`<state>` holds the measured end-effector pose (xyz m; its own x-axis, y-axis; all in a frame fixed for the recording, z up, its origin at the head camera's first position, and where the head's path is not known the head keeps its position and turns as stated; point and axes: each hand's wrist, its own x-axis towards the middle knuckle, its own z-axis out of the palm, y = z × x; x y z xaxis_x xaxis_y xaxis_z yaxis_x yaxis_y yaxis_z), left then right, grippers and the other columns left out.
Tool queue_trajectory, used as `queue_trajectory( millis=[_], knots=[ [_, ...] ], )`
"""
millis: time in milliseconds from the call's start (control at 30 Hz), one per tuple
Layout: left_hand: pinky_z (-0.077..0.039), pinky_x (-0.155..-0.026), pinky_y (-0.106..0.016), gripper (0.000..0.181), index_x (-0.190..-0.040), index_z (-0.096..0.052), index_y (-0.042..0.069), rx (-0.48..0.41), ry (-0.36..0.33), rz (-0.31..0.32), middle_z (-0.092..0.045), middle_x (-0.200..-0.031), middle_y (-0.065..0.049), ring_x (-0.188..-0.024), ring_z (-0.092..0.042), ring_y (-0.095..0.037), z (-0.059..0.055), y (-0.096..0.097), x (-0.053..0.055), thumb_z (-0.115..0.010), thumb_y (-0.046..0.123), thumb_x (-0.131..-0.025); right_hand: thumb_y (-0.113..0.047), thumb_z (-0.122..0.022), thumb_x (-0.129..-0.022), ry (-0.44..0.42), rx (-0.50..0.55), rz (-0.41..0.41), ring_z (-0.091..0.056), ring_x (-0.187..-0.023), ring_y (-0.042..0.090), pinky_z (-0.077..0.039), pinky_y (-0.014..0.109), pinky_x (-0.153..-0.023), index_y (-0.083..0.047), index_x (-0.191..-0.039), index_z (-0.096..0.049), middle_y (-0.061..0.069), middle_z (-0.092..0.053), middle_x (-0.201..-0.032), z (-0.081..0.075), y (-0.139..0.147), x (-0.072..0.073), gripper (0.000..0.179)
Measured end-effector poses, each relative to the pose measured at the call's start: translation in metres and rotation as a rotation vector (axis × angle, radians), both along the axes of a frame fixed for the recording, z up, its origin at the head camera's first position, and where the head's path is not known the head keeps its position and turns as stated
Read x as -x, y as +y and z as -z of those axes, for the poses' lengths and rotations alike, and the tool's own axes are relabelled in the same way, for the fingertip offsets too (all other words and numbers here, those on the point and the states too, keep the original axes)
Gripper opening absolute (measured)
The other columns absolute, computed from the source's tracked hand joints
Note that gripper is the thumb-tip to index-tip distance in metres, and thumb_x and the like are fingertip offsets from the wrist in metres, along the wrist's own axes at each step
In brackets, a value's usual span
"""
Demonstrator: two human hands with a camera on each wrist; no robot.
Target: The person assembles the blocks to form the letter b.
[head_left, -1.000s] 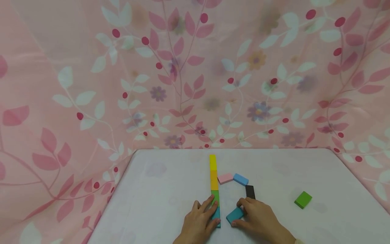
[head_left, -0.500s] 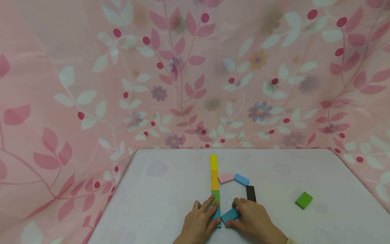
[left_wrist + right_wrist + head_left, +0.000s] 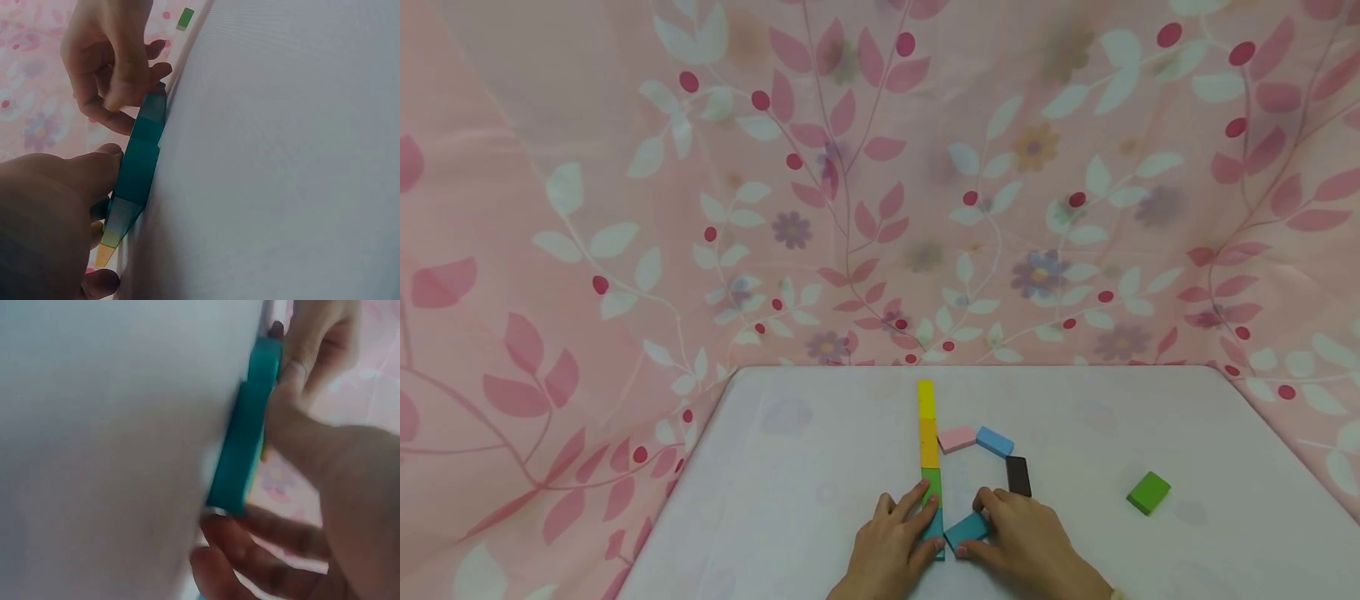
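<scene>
A straight row of blocks lies on the white table (image 3: 805,483): yellow (image 3: 926,398), orange (image 3: 928,442), green (image 3: 931,482), and a teal block (image 3: 936,527) at the near end. My left hand (image 3: 904,527) rests against the row's near end, fingers along the green and teal blocks, thumb at the teal one (image 3: 134,181). My right hand (image 3: 1000,525) pinches a loose teal block (image 3: 967,528), tilted, its corner meeting the row's teal block. In the right wrist view my right hand's fingers (image 3: 250,531) and thumb grip that block (image 3: 240,456).
Pink (image 3: 956,438), light blue (image 3: 995,441) and black (image 3: 1018,475) blocks lie just right of the row. A green block (image 3: 1147,492) sits alone further right. A pink floral curtain (image 3: 880,183) hangs behind and around the table.
My right hand has slid the loose teal block left, from apart to against the row's near end. My left hand has stayed on the row.
</scene>
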<state>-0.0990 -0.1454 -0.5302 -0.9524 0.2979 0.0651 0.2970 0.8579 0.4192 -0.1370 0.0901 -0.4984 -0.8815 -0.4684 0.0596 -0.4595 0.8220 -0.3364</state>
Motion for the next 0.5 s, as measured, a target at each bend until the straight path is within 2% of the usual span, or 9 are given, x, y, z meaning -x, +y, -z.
queue_trajectory(
  millis=[133, 233, 400, 500],
  knots=[
    [-0.03, -0.056, -0.019, 0.06, -0.155, -0.057, 0.029, -0.014, -0.017, 0.0, -0.043, -0.168, 0.01, -0.084, -0.031, -0.007, -0.001, 0.001, -0.001, -0.059, 0.059, -0.103, -0.072, -0.08, -0.077, -0.07, -0.01, 0.075, -0.047, -0.065, 0.001, -0.043, 0.025, -0.06, -0.025, -0.112, -0.072, -0.017, -0.058, -0.076, -0.012, 0.013, 0.004, 0.059],
    [-0.031, -0.056, -0.018, 0.059, -0.155, -0.057, 0.029, -0.017, -0.018, 0.003, -0.043, -0.168, 0.01, -0.085, -0.031, -0.007, -0.001, 0.002, -0.001, -0.059, 0.059, -0.103, -0.064, -0.084, -0.08, -0.086, 0.003, 0.167, -0.05, -0.068, 0.005, -0.044, 0.027, -0.061, -0.023, -0.119, -0.074, -0.013, -0.063, -0.081, -0.026, 0.035, 0.013, 0.058],
    [-0.03, -0.055, -0.018, 0.059, -0.154, -0.058, 0.027, -0.014, 0.006, 0.007, -0.043, -0.168, 0.009, -0.085, -0.031, -0.007, 0.0, 0.0, -0.001, -0.059, 0.057, -0.104, -0.052, -0.088, -0.083, 0.049, 0.012, 0.244, -0.061, -0.074, 0.011, -0.048, 0.031, -0.058, -0.012, -0.124, -0.074, -0.002, -0.072, -0.091, -0.038, 0.092, 0.029, 0.059],
    [-0.03, -0.055, -0.018, 0.059, -0.154, -0.058, 0.028, -0.012, 0.0, 0.005, -0.043, -0.168, 0.01, -0.085, -0.031, -0.007, 0.0, -0.001, 0.0, -0.06, 0.058, -0.103, -0.053, -0.087, -0.084, 0.091, 0.014, 0.281, -0.066, -0.079, 0.019, -0.052, 0.037, -0.058, -0.007, -0.124, -0.073, 0.004, -0.074, -0.096, -0.041, 0.126, 0.032, 0.062]
  ],
)
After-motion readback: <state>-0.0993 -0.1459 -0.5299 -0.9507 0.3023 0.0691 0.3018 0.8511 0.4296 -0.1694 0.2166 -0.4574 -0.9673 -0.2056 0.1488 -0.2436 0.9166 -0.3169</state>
